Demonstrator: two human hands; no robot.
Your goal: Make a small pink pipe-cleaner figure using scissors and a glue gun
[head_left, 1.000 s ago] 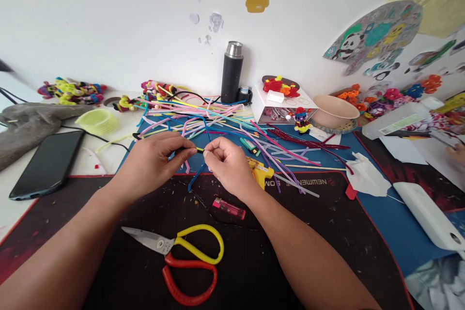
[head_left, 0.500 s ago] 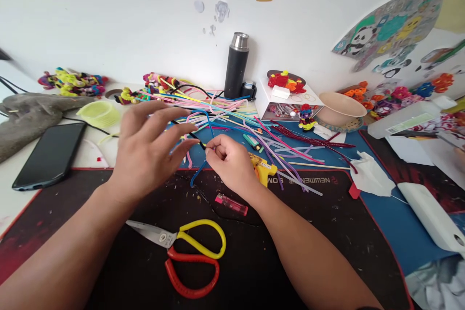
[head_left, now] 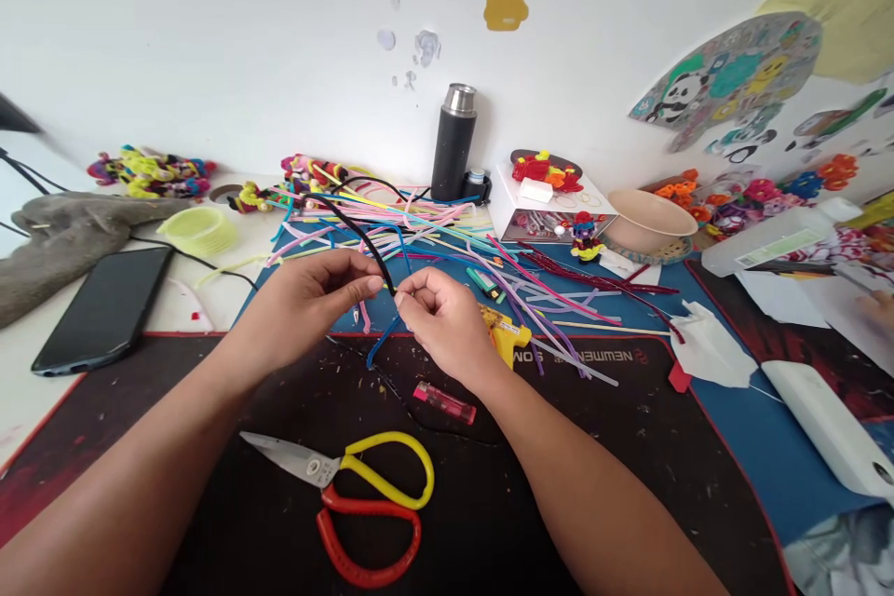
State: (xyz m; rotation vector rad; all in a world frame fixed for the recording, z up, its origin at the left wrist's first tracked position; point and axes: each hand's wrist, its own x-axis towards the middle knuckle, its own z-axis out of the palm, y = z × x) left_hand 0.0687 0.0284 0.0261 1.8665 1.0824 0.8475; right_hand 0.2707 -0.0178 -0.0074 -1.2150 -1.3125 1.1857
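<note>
A black pipe cleaner (head_left: pixel 359 231) curves up and to the left from between my hands, above the mat. My right hand (head_left: pixel 447 321) pinches its lower end between thumb and finger. Close beside it, my left hand (head_left: pixel 307 298) has thumb and fingertips closed at the black strand. Behind the hands lies a pile of coloured pipe cleaners (head_left: pixel 426 219), with a bent blue one (head_left: pixel 381 345) just below. Scissors (head_left: pixel 335 470) with one yellow and one red handle rest on the black mat (head_left: pixel 559 475). A pink lighter (head_left: pixel 445 402) lies below my right hand.
A yellow glue gun (head_left: pixel 508 335) is right of my right hand. Behind stand a black flask (head_left: pixel 453 144), a white box (head_left: pixel 548 214) and a beige bowl (head_left: pixel 649 222). A phone (head_left: pixel 101 309) lies left. At the far right edge, part of another person's hand (head_left: pixel 878 305) shows.
My left hand has gone from spread fingers to a closed pinch near my right hand, and more of the black strand now shows. The view has tilted slightly upward.
</note>
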